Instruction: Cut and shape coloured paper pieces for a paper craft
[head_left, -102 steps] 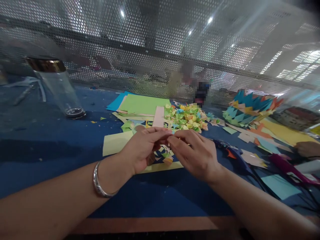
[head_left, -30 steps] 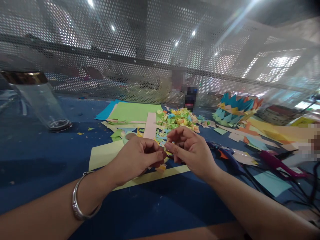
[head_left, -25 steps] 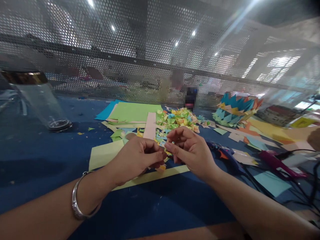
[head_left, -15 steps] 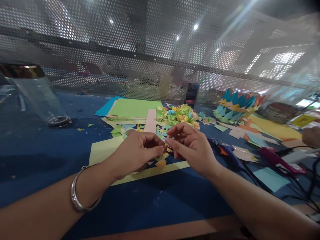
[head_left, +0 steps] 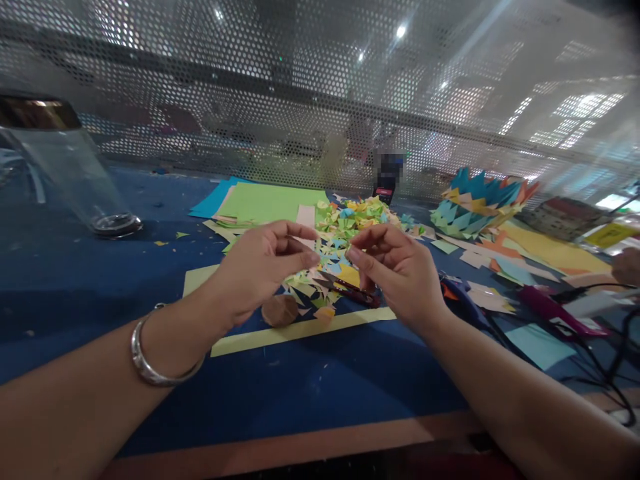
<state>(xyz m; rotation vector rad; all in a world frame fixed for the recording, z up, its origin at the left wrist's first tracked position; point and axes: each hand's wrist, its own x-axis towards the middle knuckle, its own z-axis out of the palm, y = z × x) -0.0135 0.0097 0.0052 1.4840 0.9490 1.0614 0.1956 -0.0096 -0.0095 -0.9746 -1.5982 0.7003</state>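
Note:
My left hand [head_left: 270, 270] hovers over the paper scraps, its fingers curled and a gap showing between thumb and index fingertip. Opposite it, my right hand [head_left: 400, 273] has thumb and index brought together; anything between them is too small to make out. The two hands are apart. Below and between them lie dark red-handled scissors [head_left: 357, 292] among cut paper scraps [head_left: 300, 287]. A round brown piece [head_left: 280, 311] rests beneath my left hand. Near the front runs a pale yellow paper strip [head_left: 300, 331]. Behind is a heap of small folded paper pieces [head_left: 360, 215].
Green paper sheets [head_left: 280, 200] lie stacked at the back. At left stands a clear lidded bottle [head_left: 75, 180]. To the right are a blue glue gun [head_left: 465, 303], a layered paper ring [head_left: 475, 203], a magenta device [head_left: 555, 310], cables, and another person's hand [head_left: 627, 267].
My hands have moved apart from each other, uncovering the scissors and the round brown piece. The camera view has shifted slightly.

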